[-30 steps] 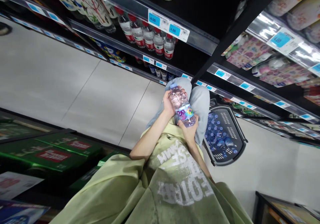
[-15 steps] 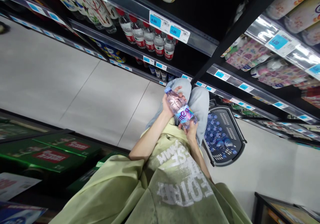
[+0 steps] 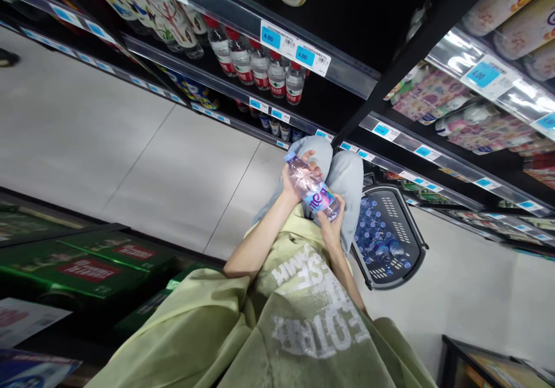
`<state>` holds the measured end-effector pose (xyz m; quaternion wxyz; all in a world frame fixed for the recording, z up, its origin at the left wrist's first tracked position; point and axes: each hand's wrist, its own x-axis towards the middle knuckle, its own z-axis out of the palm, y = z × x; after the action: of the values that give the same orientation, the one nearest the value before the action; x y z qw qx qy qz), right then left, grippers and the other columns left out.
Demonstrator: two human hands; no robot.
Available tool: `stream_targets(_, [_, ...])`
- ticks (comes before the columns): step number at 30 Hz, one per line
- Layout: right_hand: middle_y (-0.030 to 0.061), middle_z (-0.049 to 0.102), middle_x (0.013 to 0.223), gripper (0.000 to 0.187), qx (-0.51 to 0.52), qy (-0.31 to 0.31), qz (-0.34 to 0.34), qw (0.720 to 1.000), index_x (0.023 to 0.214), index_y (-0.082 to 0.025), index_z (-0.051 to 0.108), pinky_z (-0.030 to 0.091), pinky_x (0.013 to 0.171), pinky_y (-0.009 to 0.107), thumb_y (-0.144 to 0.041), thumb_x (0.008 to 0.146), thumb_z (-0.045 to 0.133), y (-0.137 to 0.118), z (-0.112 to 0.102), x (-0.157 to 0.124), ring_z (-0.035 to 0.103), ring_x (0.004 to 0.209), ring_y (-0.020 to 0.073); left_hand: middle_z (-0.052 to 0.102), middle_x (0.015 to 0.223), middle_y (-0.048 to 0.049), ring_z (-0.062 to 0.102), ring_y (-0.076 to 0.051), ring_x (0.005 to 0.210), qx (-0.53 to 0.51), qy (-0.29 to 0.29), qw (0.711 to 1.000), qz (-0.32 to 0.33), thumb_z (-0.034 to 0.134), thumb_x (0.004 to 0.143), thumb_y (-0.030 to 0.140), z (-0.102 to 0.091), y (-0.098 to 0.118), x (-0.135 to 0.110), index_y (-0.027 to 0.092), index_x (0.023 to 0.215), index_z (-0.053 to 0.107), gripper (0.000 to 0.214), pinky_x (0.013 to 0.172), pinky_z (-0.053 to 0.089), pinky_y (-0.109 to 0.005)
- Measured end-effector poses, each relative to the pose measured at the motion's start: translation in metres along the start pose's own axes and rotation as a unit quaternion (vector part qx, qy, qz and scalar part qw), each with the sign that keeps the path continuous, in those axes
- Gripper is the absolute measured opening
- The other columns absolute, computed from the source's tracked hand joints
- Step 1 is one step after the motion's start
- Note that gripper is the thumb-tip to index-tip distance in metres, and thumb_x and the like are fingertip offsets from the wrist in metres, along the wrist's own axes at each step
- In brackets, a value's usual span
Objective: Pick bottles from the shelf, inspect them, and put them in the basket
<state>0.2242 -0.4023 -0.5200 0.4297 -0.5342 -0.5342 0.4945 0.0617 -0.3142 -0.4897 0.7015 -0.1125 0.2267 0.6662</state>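
Note:
A clear water bottle (image 3: pixel 318 196) with a blue cap and a blue and purple label lies tilted across my lap, its cap toward the upper left. My left hand (image 3: pixel 291 183) is wrapped around its upper part near the cap, with the fingers curled behind and over it. Around the bottle's base is my right hand (image 3: pixel 333 223), its thumb and fingers on either side. Beside my right knee, a grey shopping basket (image 3: pixel 416 263) on the floor holds several similar blue-capped bottles (image 3: pixel 373 232).
In front stands a dark shelf unit (image 3: pixel 338 76) with price tags. Red-capped water bottles (image 3: pixel 260 67) stand on one shelf, packaged goods (image 3: pixel 433 90) on shelves to the right. Green boxes (image 3: pixel 87 266) are stacked behind me on the left. Tiled floor (image 3: pixel 182 168) stretches left.
My right hand has shifted its fingers at the bottle's base, and the bottle has turned slightly so its label faces a little differently. My left hand stays on it.

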Motion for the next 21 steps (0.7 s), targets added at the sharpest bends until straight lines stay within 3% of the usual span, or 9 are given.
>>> stream_targets(3, [0.0160,0.067,0.131,0.073,-0.052,0.087,-0.061,0.993,0.133,-0.020,0.052,0.060,0.108,0.050,-0.058,0.081,0.086,-0.006,0.007,-0.002,0.071,0.117,0.0298,0.058,0.062,0.0006,0.061,-0.022,0.059,0.005,-0.009,1.000,-0.012,0.048,0.102,0.049,0.004,-0.003,-0.001,0.019,0.132,0.070,0.048,0.075,0.058,-0.038])
stream_targets(7, [0.0156,0.073,0.121,0.072,-0.135,0.111,-0.095,0.980,0.124,-0.020,0.058,0.061,0.107,0.054,-0.058,0.073,0.092,-0.011,0.008,-0.002,0.073,0.114,0.0326,0.060,0.063,-0.0013,0.062,-0.023,0.058,0.013,-0.008,1.000,-0.018,0.049,0.101,0.056,0.004,-0.003,-0.001,0.017,0.125,0.071,0.050,0.069,0.057,-0.037])
stream_targets(11, [0.0115,0.077,0.106,0.066,-0.151,0.082,-0.033,0.985,0.117,-0.021,0.062,0.065,0.086,0.046,-0.062,0.073,0.091,-0.018,-0.001,0.001,0.074,0.095,0.0294,0.066,0.070,-0.0045,0.068,-0.023,0.061,0.028,-0.013,0.999,-0.032,0.052,0.102,0.054,0.005,0.000,-0.001,0.018,0.114,0.072,0.043,0.065,0.060,-0.035])
stream_targets(15, [0.0038,0.073,0.086,0.053,-0.129,0.017,0.000,0.992,0.105,-0.023,0.061,0.057,0.066,0.038,-0.067,0.083,0.082,-0.024,-0.010,0.004,0.067,0.072,0.0240,0.069,0.072,-0.0065,0.072,-0.025,0.063,0.041,-0.008,0.998,-0.047,0.047,0.104,0.049,0.007,0.001,-0.001,0.018,0.115,0.072,0.041,0.065,0.064,-0.037])
stream_targets(21, [-0.0024,0.061,0.069,0.043,-0.146,-0.078,-0.008,0.986,0.093,-0.027,0.058,0.046,0.059,0.035,-0.067,0.095,0.073,-0.028,-0.019,0.004,0.053,0.059,0.0206,0.071,0.075,-0.0070,0.076,-0.026,0.067,0.046,-0.008,0.997,-0.067,0.055,0.101,0.049,0.003,0.002,0.001,0.015,0.127,0.072,0.046,0.074,0.067,-0.041])
